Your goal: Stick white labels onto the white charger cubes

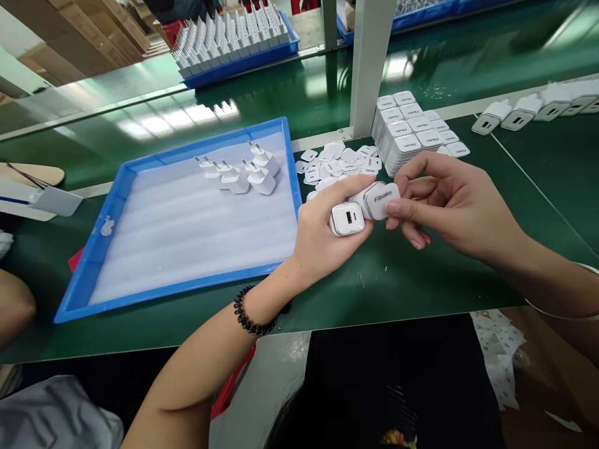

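My left hand (322,227) is closed around white plug chargers; the nearest charger (347,219) shows its USB ports toward me. Beside it is a thin, white, rounded-square piece (382,198) printed "Fibaks", lying over or against a second charger that it partly hides. My right hand (449,206) pinches the right edge of that piece between thumb and index finger, its other fingers loosely curled. Just beyond my hands lie loose, small white pieces (344,161), some printed. Neat stacks of printed "Fibaks" pieces (412,131) stand behind my right hand.
A blue tray (187,289) lined with white foam stands at left, with several chargers (262,178) in it, pins up. More chargers (519,115) line the right back. A grey post (372,68) rises behind the stacks. Another person's arm (14,308) is at far left.
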{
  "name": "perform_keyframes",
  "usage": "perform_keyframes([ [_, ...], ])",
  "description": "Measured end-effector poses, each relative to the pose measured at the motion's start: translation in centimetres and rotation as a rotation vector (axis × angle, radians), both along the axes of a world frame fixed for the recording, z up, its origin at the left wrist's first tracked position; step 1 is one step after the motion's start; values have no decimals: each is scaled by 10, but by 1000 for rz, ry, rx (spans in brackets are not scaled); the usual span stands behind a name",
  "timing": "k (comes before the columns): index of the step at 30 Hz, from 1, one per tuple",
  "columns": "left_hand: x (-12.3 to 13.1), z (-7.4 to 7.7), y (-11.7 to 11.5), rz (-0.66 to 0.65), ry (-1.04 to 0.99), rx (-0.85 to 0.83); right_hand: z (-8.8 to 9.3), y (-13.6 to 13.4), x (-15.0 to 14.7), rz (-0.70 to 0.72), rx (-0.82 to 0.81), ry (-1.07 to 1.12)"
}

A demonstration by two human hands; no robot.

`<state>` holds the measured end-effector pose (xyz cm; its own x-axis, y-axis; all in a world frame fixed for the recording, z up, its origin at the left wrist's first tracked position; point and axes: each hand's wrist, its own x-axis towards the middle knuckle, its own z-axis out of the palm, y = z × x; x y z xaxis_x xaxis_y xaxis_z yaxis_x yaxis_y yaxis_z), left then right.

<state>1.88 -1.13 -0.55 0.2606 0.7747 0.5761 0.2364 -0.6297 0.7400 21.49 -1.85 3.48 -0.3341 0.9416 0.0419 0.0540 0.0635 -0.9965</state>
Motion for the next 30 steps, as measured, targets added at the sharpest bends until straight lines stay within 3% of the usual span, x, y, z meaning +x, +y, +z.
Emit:
perform_keyframes([
  [30,0,0,-2,17,54,54,1,3,0,21,-120,81],
])
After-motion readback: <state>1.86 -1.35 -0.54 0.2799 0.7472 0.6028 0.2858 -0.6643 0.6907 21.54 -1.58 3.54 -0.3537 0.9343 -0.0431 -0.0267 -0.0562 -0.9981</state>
